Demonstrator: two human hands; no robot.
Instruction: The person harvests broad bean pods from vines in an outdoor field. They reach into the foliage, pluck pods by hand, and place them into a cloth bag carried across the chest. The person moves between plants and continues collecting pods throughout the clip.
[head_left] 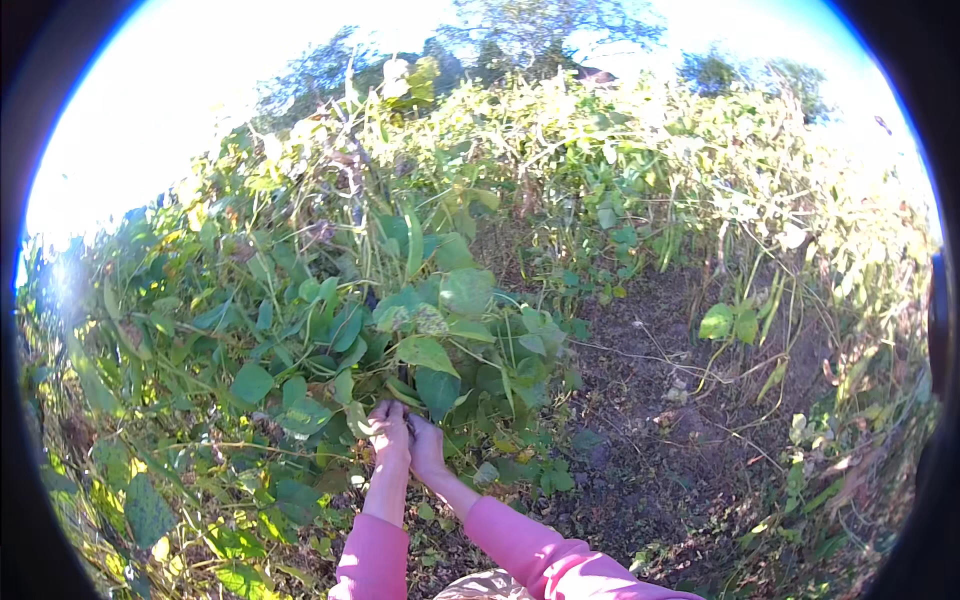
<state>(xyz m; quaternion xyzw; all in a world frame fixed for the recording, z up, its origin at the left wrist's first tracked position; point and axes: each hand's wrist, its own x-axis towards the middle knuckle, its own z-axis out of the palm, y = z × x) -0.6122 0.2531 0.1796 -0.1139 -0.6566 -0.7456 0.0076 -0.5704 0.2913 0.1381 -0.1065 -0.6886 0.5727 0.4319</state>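
My left hand (389, 432) and my right hand (427, 448) are close together, low at the front of a leafy climbing bean plant (465, 292). Both have their fingers curled in at the base of the foliage. A small dark thing (410, 427) shows between them; I cannot tell whether it is a stem, a pod or part of a stake. Broad green leaves (427, 354) hang just above my fingers and hide part of what they grip. Long green pods (414, 245) hang higher on the plant.
Dense vines (170, 330) spread to the left, some leaves spotted or yellowing. Bare soil with dry litter (640, 440) lies to the right. More bean vines (780, 300), partly dried, stand beyond it. Trees (530, 40) rise at the back under bright sky.
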